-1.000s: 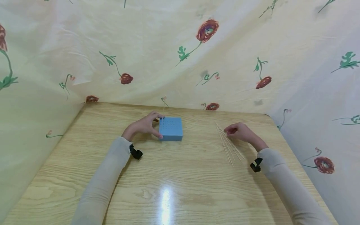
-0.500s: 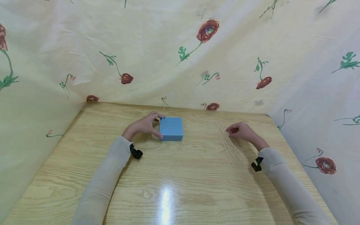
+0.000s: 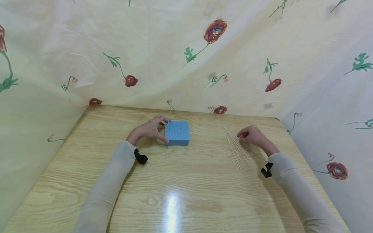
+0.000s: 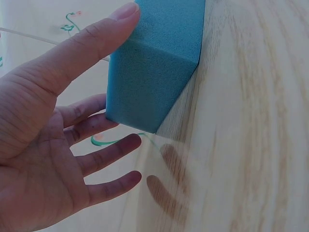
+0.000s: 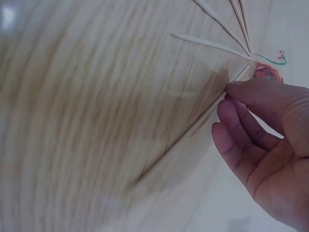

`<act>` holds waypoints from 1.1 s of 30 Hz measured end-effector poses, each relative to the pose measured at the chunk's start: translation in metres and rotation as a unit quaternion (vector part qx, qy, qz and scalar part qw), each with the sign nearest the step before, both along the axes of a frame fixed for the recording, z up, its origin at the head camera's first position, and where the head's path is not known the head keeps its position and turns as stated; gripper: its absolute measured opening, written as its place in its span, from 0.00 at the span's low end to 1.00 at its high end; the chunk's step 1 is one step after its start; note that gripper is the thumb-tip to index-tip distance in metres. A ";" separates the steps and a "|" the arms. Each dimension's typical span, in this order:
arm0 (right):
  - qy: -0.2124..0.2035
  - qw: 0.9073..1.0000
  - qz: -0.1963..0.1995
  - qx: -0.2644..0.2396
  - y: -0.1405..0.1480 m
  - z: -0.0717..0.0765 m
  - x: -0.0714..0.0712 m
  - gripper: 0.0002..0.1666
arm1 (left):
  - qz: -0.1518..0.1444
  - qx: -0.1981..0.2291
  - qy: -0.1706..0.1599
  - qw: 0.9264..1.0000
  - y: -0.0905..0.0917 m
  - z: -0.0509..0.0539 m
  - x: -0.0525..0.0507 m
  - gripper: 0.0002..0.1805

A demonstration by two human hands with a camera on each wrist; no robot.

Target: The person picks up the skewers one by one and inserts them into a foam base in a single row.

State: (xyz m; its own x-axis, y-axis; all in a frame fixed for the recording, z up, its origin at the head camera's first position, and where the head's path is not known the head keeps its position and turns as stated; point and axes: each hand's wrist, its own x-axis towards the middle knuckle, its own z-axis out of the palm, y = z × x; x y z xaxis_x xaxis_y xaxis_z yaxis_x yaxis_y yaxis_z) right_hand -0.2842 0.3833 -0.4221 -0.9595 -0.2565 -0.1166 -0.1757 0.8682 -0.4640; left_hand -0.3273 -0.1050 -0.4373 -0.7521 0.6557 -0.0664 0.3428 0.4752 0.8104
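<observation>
Flowered cloth (image 3: 163, 58) beyond the fingers, wood-grain bench (image 3: 198, 181) beneath: left hand (image 3: 147, 129) clamps the blue block (image 3: 177, 139), right hand (image 3: 253, 137) pinches one stick (image 5: 179, 138), loose sticks (image 5: 210, 45) alongside.

wood-grain table (image 3: 209, 181), blue block (image 3: 179, 133), thin fanned sticks (image 3: 232, 149)

blue block (image 3: 177, 134): looks like foam, matt, finely grained, faces smooth and flat, top pitted with small holes. loose sticks (image 5: 207, 43): pale, wood or bamboo by look, plain, unpainted. upright stick (image 3: 170, 113): same pale look. table (image 3: 204, 200): wood-grain surface, smooth, glossy, bright glare streak. sleeves (image 3: 102, 184): matt cloth, softly creased. wrist cameras (image 3: 141, 158): black, plastic-looking. flowered backdrop (image 3: 163, 48): cloth or thin sheeting, cannot tell which, slight sheen, wrinkled.
</observation>
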 end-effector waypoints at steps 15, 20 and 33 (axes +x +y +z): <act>0.008 1.000 -0.024 0.008 0.003 -0.007 0.003 0.04 | -0.006 0.008 -0.001 1.000 0.000 -0.001 0.000 0.51; 0.004 0.999 -0.033 0.023 0.003 -0.007 0.005 0.04 | -0.003 0.008 -0.001 1.000 0.000 0.000 0.001 0.51; 0.035 0.997 -0.049 0.044 0.001 -0.007 0.010 0.04 | -0.008 0.012 0.002 1.000 0.000 0.000 0.000 0.51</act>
